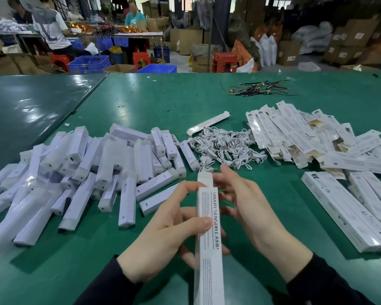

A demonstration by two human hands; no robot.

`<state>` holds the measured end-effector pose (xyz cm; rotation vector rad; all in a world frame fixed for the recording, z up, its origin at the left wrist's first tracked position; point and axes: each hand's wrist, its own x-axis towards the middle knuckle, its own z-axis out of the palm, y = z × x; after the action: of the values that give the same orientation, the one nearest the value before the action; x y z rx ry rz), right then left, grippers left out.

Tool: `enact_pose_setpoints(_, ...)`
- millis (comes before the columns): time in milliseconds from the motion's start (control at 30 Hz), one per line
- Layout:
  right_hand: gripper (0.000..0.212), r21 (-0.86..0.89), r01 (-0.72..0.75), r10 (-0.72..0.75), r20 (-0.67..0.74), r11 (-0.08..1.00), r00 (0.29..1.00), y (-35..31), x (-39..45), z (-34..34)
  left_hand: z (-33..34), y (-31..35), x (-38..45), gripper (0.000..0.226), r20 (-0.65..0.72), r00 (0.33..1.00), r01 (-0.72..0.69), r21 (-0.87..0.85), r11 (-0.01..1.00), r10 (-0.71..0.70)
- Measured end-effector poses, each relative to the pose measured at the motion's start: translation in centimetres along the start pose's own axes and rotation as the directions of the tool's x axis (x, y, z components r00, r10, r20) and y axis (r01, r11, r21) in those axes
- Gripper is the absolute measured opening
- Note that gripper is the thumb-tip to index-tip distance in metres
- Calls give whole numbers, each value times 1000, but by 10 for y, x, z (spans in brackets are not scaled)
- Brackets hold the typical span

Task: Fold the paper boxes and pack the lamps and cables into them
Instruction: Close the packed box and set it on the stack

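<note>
Across the whole lower view runs a green table (pixel 207 106), with a darker green sheet (pixel 31 106) covering its far left part. On the table's left side lies the biggest heap, a pile of lamps (pixel 86 170), white bars in clear wrap, lying crossed over one another. On the right sits a spread of flat unfolded boxes (pixel 306 135), printed white card, fanned loosely, and nearer the front edge a row of filled boxes (pixel 348 212) lies side by side. Between the lamps and the flat boxes is a tangle of white cables (pixel 227 146), and just behind it one folded box (pixel 209 123) lies alone at a slant. Farther back on the table rests a small bundle of coloured wires (pixel 260 88).

At the near middle, a long box marked SMART SENSOR LAMP (pixel 208 227) is held above the table, pointing away from the person. From its far open end a lamp end (pixel 204 178) sticks out. The left hand (pixel 163 238) grips the box, thumb pressed across the printed face and fingers curled round from beneath, the forefinger arched up near the open end. The right hand (pixel 249 208) is at the box's right side with fingers loosely bent toward it; they seem to touch the box's side, though the box hides the contact and I cannot tell whether they grasp it.
</note>
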<state>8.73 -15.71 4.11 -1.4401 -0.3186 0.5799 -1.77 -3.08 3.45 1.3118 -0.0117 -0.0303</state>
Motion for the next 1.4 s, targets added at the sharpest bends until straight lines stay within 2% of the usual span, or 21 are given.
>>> enact_pose_setpoints(67,40,2,-109,108,79,994,991,-1,2,-2,2,-2,0,29,33,999,26,2,1000,-27)
enact_pose_setpoints(167,32,17,-136,131,168,991,977,-1,0,-3,3,-4,-1,37,38,999,35,19,999,-36)
enact_pose_setpoints(433,24,103,-238,212,210,966,954,-2,3,-6,1,-1,-2,45,37,999,15,47,999,-17)
enact_pose_setpoints(533,33,101,-207,181,216,973,959,-2,2,-5,-2,0,-2,44,39,999,17,53,998,-19)
enact_pose_setpoints(667,25,78,-151,131,219,985,967,0,3,-7,-4,1,-1,38,60,998,15,41,999,-18)
enact_pose_setpoints(733,28,84,-132,112,214,988,970,0,4,-8,-4,2,-1,33,54,998,20,32,999,-22)
enact_pose_setpoints(933,23,15,1,-3,133,1000,991,-2,1,-7,-1,-5,3,45,-51,999,-9,101,995,14)
enact_pose_setpoints(1100,23,-5,9,-9,89,1000,996,-3,3,-9,-3,-4,4,42,-137,990,-22,125,992,39)
enact_pose_setpoints(1267,26,-43,5,2,158,999,987,-4,0,-5,-7,-1,2,35,-48,999,18,90,996,-14)
enact_pose_setpoints(1400,23,-73,8,3,159,997,987,-3,-1,-3,-6,-2,2,41,-45,999,34,63,997,-32)
